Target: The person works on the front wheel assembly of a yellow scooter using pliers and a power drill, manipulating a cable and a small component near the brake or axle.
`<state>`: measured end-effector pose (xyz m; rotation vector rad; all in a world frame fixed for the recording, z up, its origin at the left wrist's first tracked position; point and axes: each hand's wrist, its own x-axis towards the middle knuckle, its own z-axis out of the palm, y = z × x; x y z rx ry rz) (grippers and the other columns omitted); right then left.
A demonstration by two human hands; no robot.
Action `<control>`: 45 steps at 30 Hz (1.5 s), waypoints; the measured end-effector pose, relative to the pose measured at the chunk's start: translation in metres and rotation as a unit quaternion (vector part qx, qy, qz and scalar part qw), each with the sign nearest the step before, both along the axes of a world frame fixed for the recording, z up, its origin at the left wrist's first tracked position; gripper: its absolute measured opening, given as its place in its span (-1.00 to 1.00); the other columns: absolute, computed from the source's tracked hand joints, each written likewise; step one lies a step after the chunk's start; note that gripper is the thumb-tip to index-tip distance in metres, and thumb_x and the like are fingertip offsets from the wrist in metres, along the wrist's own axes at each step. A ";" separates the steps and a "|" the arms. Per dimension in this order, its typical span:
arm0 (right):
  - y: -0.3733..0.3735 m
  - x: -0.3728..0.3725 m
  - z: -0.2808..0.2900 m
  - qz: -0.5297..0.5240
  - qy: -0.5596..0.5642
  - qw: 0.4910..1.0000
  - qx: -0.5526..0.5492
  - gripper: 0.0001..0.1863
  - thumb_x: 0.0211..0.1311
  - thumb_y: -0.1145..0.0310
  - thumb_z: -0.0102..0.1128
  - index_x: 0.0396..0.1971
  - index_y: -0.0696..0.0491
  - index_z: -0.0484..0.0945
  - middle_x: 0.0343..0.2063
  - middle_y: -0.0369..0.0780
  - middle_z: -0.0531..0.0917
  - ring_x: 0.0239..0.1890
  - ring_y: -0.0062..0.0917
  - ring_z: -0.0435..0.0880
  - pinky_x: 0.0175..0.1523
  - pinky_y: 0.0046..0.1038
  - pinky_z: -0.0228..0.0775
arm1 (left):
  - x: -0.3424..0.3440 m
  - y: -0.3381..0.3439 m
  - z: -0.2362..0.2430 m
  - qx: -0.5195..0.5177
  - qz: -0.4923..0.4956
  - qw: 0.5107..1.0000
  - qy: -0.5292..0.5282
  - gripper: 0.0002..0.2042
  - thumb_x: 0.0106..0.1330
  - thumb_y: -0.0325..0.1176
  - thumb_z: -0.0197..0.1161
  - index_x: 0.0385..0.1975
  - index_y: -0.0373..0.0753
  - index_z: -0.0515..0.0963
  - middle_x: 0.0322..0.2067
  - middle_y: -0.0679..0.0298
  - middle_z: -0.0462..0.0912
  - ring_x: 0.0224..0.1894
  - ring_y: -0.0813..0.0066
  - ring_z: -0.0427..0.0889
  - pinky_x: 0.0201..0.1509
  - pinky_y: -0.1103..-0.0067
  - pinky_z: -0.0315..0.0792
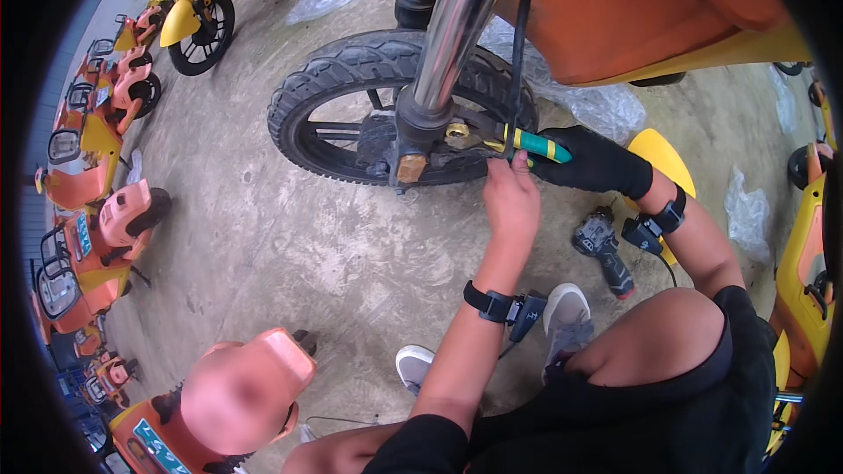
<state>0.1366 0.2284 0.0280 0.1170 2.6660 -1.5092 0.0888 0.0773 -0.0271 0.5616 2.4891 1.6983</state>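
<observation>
The right hand [590, 161], in a black glove, gripped the green and yellow handle of the pliers [527, 144], its fingers closed around it. The bare left hand [511, 197] pinched the same handle from below. The pliers' tip reached the brass nut [457, 132] at the front wheel [369, 105] axle, beside the fork [443, 44]. The nut appeared not yet removed, so the work seemed in its middle. A cordless drill [604, 250] lay on the concrete floor [263, 237].

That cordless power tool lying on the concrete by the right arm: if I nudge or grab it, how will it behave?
The cordless power tool lies flat on its side on the concrete floor, so it probably won't roll or tip. It looks rigid and chunky, likely heavy for its size. Pushed, it would probably scrape and pivot rather than slide straight.
</observation>
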 end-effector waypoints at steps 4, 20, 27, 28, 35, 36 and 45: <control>0.013 -0.010 0.004 0.060 -0.190 0.980 -0.001 -0.73 0.18 0.31 0.29 -0.23 0.15 0.53 -0.46 -0.22 0.58 -0.41 -0.61 0.44 -0.22 -0.44 0.37 | -0.001 0.002 -0.007 0.020 0.009 1.000 -0.011 -0.73 0.45 -0.26 0.07 -0.23 -0.42 0.37 -0.32 -0.31 0.55 -0.26 -0.39 0.51 -0.27 0.03 0.37; 0.038 -0.023 -0.017 0.196 -0.105 0.974 0.038 -0.73 0.09 0.26 0.21 -0.34 0.16 0.52 -0.52 -0.07 0.60 -0.49 -0.35 0.52 -0.31 -0.29 0.35 | 0.007 0.011 -0.014 0.043 0.031 0.998 0.020 -0.69 0.48 -0.17 0.06 -0.22 -0.35 0.31 -0.44 -0.20 0.56 -0.33 -0.34 0.52 -0.32 0.10 0.37; 0.029 -0.021 -0.019 0.166 -0.068 0.984 0.023 -0.72 0.16 0.22 0.19 -0.34 0.16 0.52 -0.52 -0.10 0.60 -0.48 -0.38 0.54 -0.29 -0.33 0.37 | 0.007 0.009 -0.015 0.021 0.026 0.999 -0.013 -0.72 0.44 -0.21 0.11 -0.10 -0.32 0.38 -0.29 -0.21 0.59 -0.25 -0.33 0.54 -0.23 0.04 0.39; 0.025 -0.022 -0.015 0.167 -0.054 0.984 0.028 -0.73 0.16 0.22 0.20 -0.34 0.16 0.53 -0.53 -0.13 0.61 -0.48 -0.41 0.55 -0.29 -0.35 0.38 | 0.008 0.008 -0.014 0.024 0.029 0.999 -0.013 -0.71 0.44 -0.20 0.11 -0.08 -0.31 0.38 -0.29 -0.20 0.60 -0.25 -0.33 0.54 -0.24 0.04 0.39; 0.027 -0.005 0.042 0.109 -0.170 0.976 -0.079 -0.75 0.10 0.34 0.14 -0.34 0.21 0.62 -0.56 -0.24 0.66 -0.53 -0.60 0.63 -0.35 -0.55 0.46 | 0.006 -0.023 -0.004 0.025 -0.021 0.999 0.042 -0.72 0.47 -0.17 0.07 -0.19 -0.31 0.45 -0.43 -0.02 0.62 -0.40 -0.06 0.62 -0.29 0.25 0.47; 0.025 -0.004 0.056 0.108 -0.170 0.976 -0.078 -0.75 0.10 0.34 0.14 -0.34 0.21 0.62 -0.56 -0.24 0.66 -0.53 -0.60 0.63 -0.35 -0.55 0.46 | 0.005 -0.028 -0.010 0.052 -0.004 0.997 0.048 -0.73 0.49 -0.18 0.04 -0.19 -0.31 0.47 -0.44 0.01 0.62 -0.42 0.00 0.62 -0.29 0.30 0.48; 0.001 -0.007 0.170 -0.007 -0.383 0.922 0.046 -0.78 0.03 0.36 0.22 -0.44 0.23 0.66 -0.57 -0.18 0.70 -0.53 -0.54 0.71 -0.36 -0.56 0.55 | 0.005 -0.032 0.014 0.175 0.027 0.974 0.140 -0.80 0.51 -0.32 0.00 -0.22 -0.33 0.47 -0.49 0.17 0.57 -0.48 0.38 0.54 -0.34 0.51 0.43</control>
